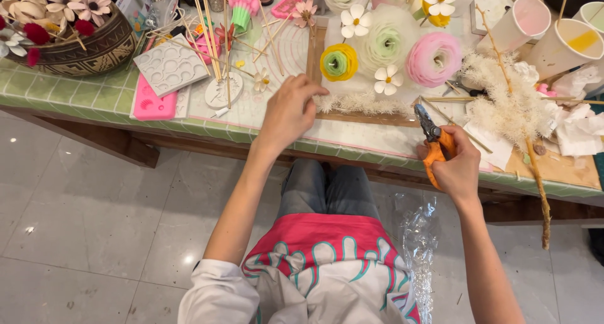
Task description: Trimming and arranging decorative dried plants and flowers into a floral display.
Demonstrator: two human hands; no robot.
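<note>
Head view of a seated person at a green tiled table [94,97] crowded with craft flowers. The left hand [290,110] reaches forward over the table edge, palm down, fingers loosely curled and partly spread; it grips nothing visible, and its fingertips lie at the near edge of a strip of white fluffy trim [365,101] that runs along the front of a wooden board [314,53]. The right hand [458,167] is closed around the orange handles of a pair of pliers [434,141], whose dark jaws point up and away from the person, just above the table's near edge; whether the jaws hold anything cannot be told. On the board, beyond the left hand, stand a yellow-and-green flower [339,61], a pale green-and-white flower [390,41] and a pink flower [433,58], with small white blossoms [387,79] between them. To the right of the pliers lies a sprig of white dried plumes [503,104] on a long brown stem. At far left sits a patterned bowl [82,50] of flowers, with a pink silicone mould [153,104] and a grey mould [171,66] near it. Paper cups [541,28] stand at upper right.
</note>
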